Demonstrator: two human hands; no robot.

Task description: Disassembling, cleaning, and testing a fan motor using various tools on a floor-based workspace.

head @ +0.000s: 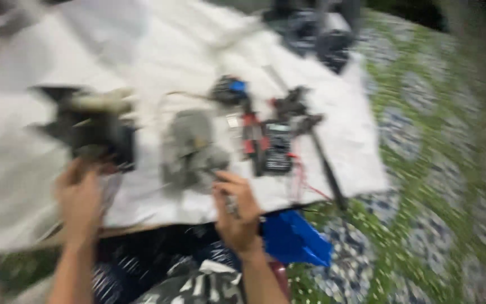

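Note:
The picture is motion-blurred. My left hand (80, 200) is raised at the left and grips a black boxy device (94, 126) with a pale cylinder on top. My right hand (236, 211) is closed around a thin metal tool (229, 200) at the near edge of a white cloth (40, 67). Just beyond the right hand lies a grey blurred part (189, 149). Further right lies a dark meter with red trim (274, 146) and red and black leads.
A blue and black item (229, 90) and dark clips (293, 104) lie further back on the cloth. A long dark rod (324, 160) runs along its right side. A blue plastic piece (293, 239) sits near my lap. Green patterned bedding (423, 169) spreads right.

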